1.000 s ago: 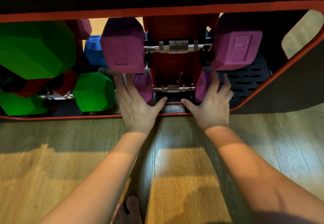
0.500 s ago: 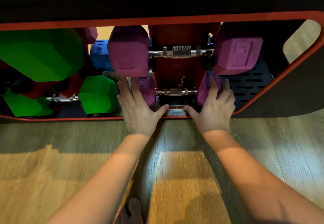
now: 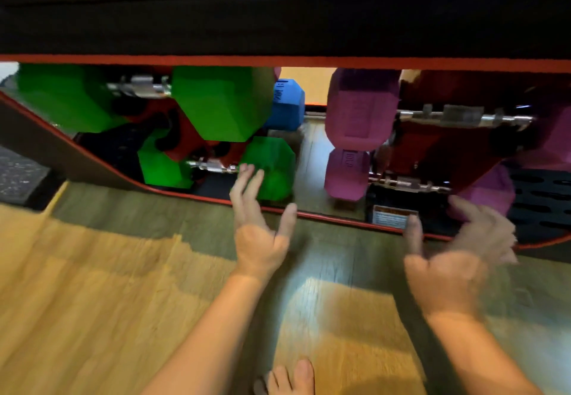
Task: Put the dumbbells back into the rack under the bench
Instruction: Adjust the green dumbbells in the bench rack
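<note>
Both hands are seen low in front of the rack [image 3: 340, 218] under the bench [image 3: 278, 8], over the wood floor [image 3: 92, 286]. The left hand [image 3: 259, 234] is spread, fingers straight, nothing held; its fingertips lie at the small green dumbbell [image 3: 272, 166] on the lower left tier, contact not clear. The right hand [image 3: 457, 258] is motion-blurred, fingers loosely extended, nothing gripped, just before the small purple dumbbell [image 3: 347, 173] on the lower right tier. All dumbbells are seated in the rack: large green dumbbell [image 3: 222, 101] upper left, large purple dumbbell [image 3: 358, 110] upper right, a blue dumbbell [image 3: 287, 104] seen behind, between the two stacks. A caution label [image 3: 391, 217] is fixed at the rack's red rim, beside the right thumb. Bare toes [image 3: 293, 376] are visible at the bottom edge.
</note>
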{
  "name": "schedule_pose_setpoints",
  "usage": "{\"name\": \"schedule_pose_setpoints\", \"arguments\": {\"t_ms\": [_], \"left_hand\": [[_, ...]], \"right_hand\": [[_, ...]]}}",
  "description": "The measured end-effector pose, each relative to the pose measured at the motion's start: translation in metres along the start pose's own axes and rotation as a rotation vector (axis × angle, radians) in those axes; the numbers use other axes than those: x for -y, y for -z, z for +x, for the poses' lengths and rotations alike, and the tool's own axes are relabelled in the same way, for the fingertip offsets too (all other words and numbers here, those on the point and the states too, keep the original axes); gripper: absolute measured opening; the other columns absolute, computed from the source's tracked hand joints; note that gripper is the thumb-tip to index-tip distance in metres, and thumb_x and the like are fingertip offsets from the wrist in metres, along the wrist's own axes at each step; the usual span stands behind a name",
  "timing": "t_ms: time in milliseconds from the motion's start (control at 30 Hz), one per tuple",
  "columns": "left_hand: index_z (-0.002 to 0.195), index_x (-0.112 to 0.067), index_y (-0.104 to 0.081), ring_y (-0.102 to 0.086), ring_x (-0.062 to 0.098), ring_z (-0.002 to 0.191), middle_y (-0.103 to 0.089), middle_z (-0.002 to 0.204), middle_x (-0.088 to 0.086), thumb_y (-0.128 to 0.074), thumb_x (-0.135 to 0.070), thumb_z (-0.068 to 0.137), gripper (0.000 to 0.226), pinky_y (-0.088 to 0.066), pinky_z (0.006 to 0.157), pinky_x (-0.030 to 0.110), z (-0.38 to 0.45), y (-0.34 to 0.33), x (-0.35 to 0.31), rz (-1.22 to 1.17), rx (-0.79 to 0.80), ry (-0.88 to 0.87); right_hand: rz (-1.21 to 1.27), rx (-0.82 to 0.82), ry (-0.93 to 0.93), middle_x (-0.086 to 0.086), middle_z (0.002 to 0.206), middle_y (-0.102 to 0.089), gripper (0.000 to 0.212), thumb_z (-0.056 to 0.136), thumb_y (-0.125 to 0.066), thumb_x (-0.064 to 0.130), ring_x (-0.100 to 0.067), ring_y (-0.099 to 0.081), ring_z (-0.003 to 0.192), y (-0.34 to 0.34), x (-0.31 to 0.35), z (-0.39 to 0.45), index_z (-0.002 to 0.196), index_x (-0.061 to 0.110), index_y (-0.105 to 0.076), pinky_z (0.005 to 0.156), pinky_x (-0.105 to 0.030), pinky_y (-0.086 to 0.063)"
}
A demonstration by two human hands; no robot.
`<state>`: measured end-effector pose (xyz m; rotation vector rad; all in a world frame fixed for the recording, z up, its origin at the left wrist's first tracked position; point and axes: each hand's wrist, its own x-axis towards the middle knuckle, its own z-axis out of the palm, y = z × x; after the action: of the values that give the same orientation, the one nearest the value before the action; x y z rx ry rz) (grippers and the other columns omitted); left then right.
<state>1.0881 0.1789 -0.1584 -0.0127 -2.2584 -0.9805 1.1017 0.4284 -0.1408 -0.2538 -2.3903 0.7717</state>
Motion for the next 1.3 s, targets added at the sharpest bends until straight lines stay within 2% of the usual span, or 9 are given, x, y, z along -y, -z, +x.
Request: {"name": "schedule_pose_setpoints", "arguments": {"t_ms": [100, 167, 233, 300, 467, 600, 933, 1067, 1300], "left_hand": [[0.142, 0.007, -0.038, -0.032, 0.026, 0.144, -0.036, 0.147, 0.023, -0.057, -0.026, 0.094, 0.061, -0.026, 0.118, 0.034, 0.011, 0.028, 0.027, 0.023, -0.132, 0.084], [0.144, 0.008, -0.036, -0.030, 0.026, 0.145, -0.034, 0.148, 0.024, -0.053, -0.020, 0.096, 0.057, -0.024, 0.118, 0.031, 0.018, 0.044, 0.045, 0.049, -0.198, 0.139], [0.145, 0.009, -0.033, -0.028, 0.030, 0.146, -0.030, 0.150, 0.026, -0.051, -0.014, 0.097, 0.056, -0.022, 0.119, 0.031, 0.026, 0.056, 0.062, 0.081, -0.230, 0.172], [0.147, 0.008, -0.029, -0.023, 0.030, 0.148, -0.026, 0.153, 0.024, -0.054, -0.013, 0.096, 0.061, -0.022, 0.121, 0.036, 0.034, 0.064, 0.077, 0.115, -0.237, 0.220], [0.154, 0.002, -0.018, -0.009, 0.032, 0.151, -0.013, 0.160, 0.018, -0.072, -0.038, 0.083, 0.098, -0.017, 0.122, 0.049, 0.068, 0.078, 0.108, 0.272, -0.173, 0.389], [0.156, -0.003, -0.015, -0.006, 0.038, 0.150, -0.009, 0.161, 0.022, -0.082, -0.049, 0.070, 0.118, -0.009, 0.123, 0.047, 0.086, 0.088, 0.131, 0.366, -0.106, 0.433], [0.157, -0.010, -0.016, -0.022, 0.042, 0.143, -0.016, 0.158, 0.022, -0.090, -0.041, 0.063, 0.124, -0.019, 0.118, 0.043, 0.096, 0.107, 0.158, 0.460, 0.140, 0.455], [0.157, -0.017, -0.016, -0.025, 0.043, 0.141, -0.015, 0.159, 0.018, -0.089, -0.047, 0.062, 0.124, -0.030, 0.113, 0.046, 0.105, 0.103, 0.160, 0.479, 0.154, 0.474], [0.155, -0.018, -0.018, -0.031, 0.040, 0.132, -0.017, 0.156, 0.015, -0.088, -0.045, 0.061, 0.121, -0.038, 0.107, 0.047, 0.109, 0.102, 0.160, 0.509, 0.180, 0.506]], "right_hand": [[0.228, 0.141, 0.201, -0.027, 0.107, -0.055, 0.042, 0.085, -0.058, 0.034, -0.037, -0.051, 0.103, -0.004, 0.040, -0.009, 0.115, 0.005, -0.057, 0.088, -0.048, -0.042], [0.300, 0.254, 0.283, -0.019, 0.096, -0.060, 0.031, 0.083, -0.058, 0.033, -0.033, -0.060, 0.090, -0.009, 0.075, -0.014, 0.105, 0.012, -0.055, 0.075, -0.039, -0.053], [0.259, 0.333, 0.361, -0.007, 0.078, -0.059, 0.022, 0.084, -0.056, 0.038, -0.023, -0.061, 0.068, -0.015, 0.106, -0.015, 0.095, 0.020, -0.051, 0.061, -0.027, -0.048], [0.265, 0.470, 0.440, -0.002, 0.089, -0.056, 0.027, 0.085, -0.055, 0.038, -0.018, -0.056, 0.082, -0.027, 0.131, -0.011, 0.103, 0.017, -0.056, 0.073, -0.020, -0.038], [0.002, 0.635, 0.404, -0.017, 0.125, -0.052, 0.070, 0.078, -0.073, 0.049, -0.038, -0.050, 0.107, -0.071, 0.170, 0.002, 0.133, 0.012, -0.049, 0.088, -0.047, -0.047], [-0.156, 0.664, 0.334, -0.026, 0.141, -0.037, 0.098, 0.068, -0.077, 0.060, -0.046, -0.038, 0.123, -0.104, 0.186, 0.006, 0.141, 0.009, -0.037, 0.102, -0.053, -0.040], [-0.474, 0.702, 0.378, -0.019, 0.139, -0.041, 0.104, 0.070, -0.064, 0.075, -0.047, -0.034, 0.133, -0.138, 0.216, -0.006, 0.147, 0.013, -0.033, 0.102, -0.059, -0.037], [-0.620, 0.609, 0.513, -0.015, 0.126, -0.057, 0.088, 0.076, -0.059, 0.074, -0.040, -0.049, 0.120, -0.155, 0.226, 0.002, 0.136, 0.011, -0.050, 0.104, -0.065, -0.031], [-0.634, 0.780, 0.540, -0.009, 0.126, -0.054, 0.073, 0.078, -0.063, 0.070, -0.036, -0.053, 0.116, -0.171, 0.242, 0.014, 0.127, 0.017, -0.054, 0.091, -0.051, -0.041]]}}
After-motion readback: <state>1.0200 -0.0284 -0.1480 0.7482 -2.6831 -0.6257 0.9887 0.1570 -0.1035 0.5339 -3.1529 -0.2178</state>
